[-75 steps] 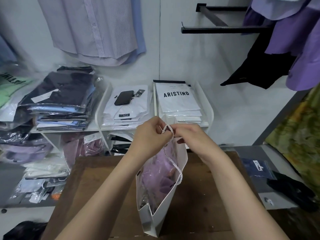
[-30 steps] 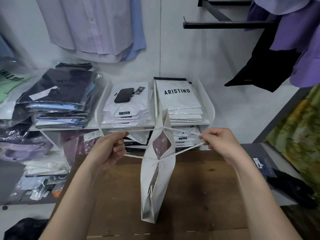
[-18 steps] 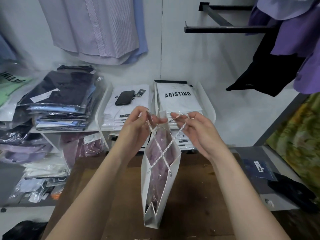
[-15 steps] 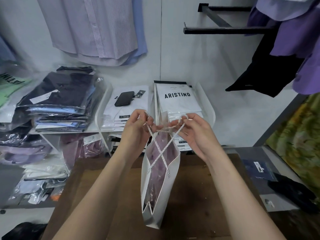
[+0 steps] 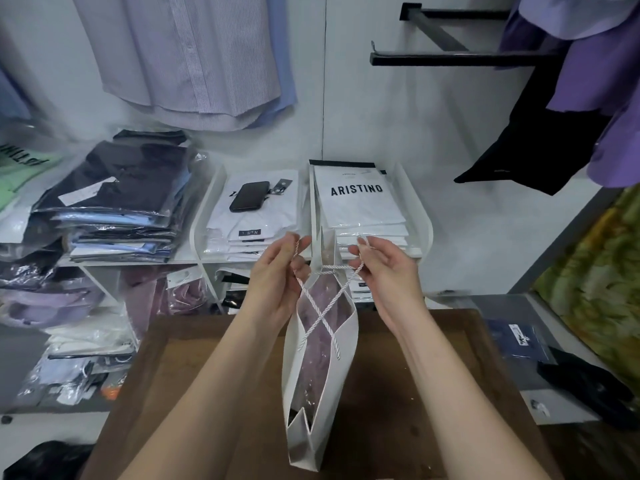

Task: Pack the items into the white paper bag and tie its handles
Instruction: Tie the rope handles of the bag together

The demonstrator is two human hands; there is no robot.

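Your left hand [image 5: 277,275] and right hand [image 5: 384,268] each pinch a loop of the rope handles [image 5: 322,317], which cross over the mouth of the white paper bag [image 5: 346,358]. The bag stands upright on the wooden table [image 5: 415,393], below and between both hands. The purple item [image 5: 318,344] inside is mostly hidden; can't tell if a knot is formed.

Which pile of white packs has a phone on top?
The left pile, beside the dark folded clothes. A black phone lies on it. The right pile has only the word ARISTINO on top.

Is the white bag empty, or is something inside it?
Something is inside. Through the open top of the bag, purple clothing in shiny plastic shows under the crossed cords.
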